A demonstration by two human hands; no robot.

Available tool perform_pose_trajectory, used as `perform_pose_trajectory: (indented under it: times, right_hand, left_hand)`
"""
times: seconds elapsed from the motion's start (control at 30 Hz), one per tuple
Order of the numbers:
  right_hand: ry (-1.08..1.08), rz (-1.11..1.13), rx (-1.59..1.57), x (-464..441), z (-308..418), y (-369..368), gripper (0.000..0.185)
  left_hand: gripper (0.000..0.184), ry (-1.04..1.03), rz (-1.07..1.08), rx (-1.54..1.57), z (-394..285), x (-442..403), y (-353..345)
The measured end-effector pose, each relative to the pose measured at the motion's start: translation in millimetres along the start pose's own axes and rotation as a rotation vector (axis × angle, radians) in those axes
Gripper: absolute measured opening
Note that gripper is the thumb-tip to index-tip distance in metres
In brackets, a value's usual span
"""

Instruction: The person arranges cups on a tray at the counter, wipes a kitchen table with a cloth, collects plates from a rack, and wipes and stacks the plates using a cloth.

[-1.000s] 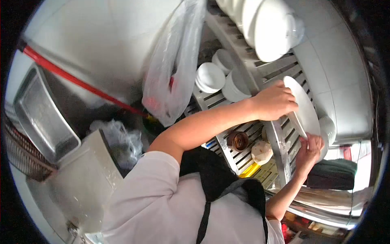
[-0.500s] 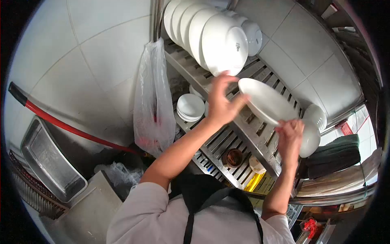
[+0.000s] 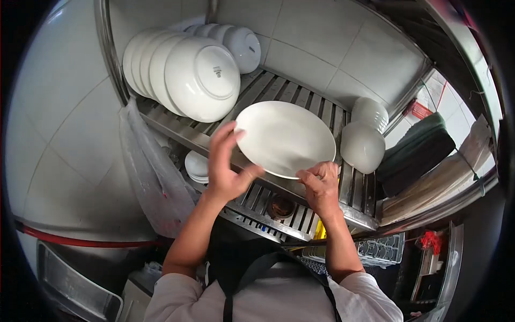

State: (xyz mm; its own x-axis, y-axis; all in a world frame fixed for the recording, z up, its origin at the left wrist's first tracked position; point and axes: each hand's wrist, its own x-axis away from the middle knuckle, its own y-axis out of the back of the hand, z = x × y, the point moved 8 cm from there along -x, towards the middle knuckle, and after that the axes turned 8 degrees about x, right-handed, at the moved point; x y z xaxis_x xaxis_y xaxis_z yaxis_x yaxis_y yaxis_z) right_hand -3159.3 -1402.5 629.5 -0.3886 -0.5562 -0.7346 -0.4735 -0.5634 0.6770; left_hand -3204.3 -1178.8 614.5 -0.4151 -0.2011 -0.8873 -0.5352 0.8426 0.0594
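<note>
A white plate [image 3: 287, 138] is tilted over the slatted shelf, its hollow face turned towards me. My right hand [image 3: 322, 187] pinches its near rim, with thumb on top and fingers folded. At the plate's left edge is my left hand [image 3: 224, 167], slightly blurred, fingers and thumb spread apart; whether the fingertips touch the rim I cannot tell. Behind it, a row of white plates [image 3: 201, 80] leans on edge, undersides facing out. Smaller white dishes [image 3: 242, 49] stand in a row farther back.
The metal slatted shelf [image 3: 279, 88] bears stacked white bowls [image 3: 363, 146] at right. Dark cloths [image 3: 416, 155] hang over a rail beside them. Below are small white dishes [image 3: 196, 164] and a brown pot [image 3: 281, 206]. A plastic bag [image 3: 153, 177] hangs at left.
The view has swung to the right. The plate has turned to show more of its hollow face, still in my right hand. My left hand stays near its left edge.
</note>
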Motion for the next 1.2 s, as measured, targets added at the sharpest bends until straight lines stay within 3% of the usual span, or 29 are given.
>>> perform_pose_trajectory:
  times: [0.17, 0.27, 0.33, 0.4, 0.5, 0.6, 0.8, 0.9, 0.97, 1.1, 1.17, 1.2]
  right_hand:
    - [0.005, 0.006, -0.01, -3, 1, 5, 0.032]
    - [-0.011, 0.051, -0.029, 3, 6, -1, 0.029]
    - [-0.037, 0.048, -0.069, 6, 12, -3, 0.025]
    - [-0.058, 0.044, -0.089, 11, 14, -8, 0.024]
    - [-0.065, 0.013, -0.092, 9, 19, -14, 0.022]
    - [-0.076, -0.02, -0.103, 4, 28, -17, 0.022]
    - [-0.107, -0.055, -0.113, -2, 43, -28, 0.021]
    - [-0.118, 0.002, -0.143, -5, 43, -30, 0.023]
    - [-0.12, 0.073, -0.211, -7, 41, -26, 0.031]
    - [-0.213, -0.241, -0.16, -17, 24, 30, 0.064]
    - [-0.156, -0.407, -0.009, -21, 15, 58, 0.075]
    - [-0.107, -0.361, 0.065, -26, 18, 61, 0.075]
  left_hand:
    - [0.082, 0.063, 0.199, -0.028, 11, -5, -17]
    - [0.079, -0.018, -0.03, -0.197, 0, -15, 9]
    - [0.065, 0.301, -0.534, 0.096, 43, 3, 41]
    - [0.061, 0.57, -0.835, 0.394, 76, 9, 58]
    - [0.052, 0.752, -0.852, 0.576, 117, 7, 50]
    - [0.045, 0.755, -0.807, 0.721, 142, -7, 44]
    - [0.037, 0.528, -0.701, 0.917, 158, -35, 39]
    - [0.032, 0.44, -0.682, 0.856, 141, -44, 43]
    - [0.027, 0.423, -0.55, 0.654, 113, -51, 43]
    - [0.019, 0.273, -0.161, 0.171, 47, -63, 39]
    - [0.016, -0.011, 0.129, -0.032, -2, -76, 24]
    - [0.016, -0.156, 0.273, -0.135, -22, -75, 15]
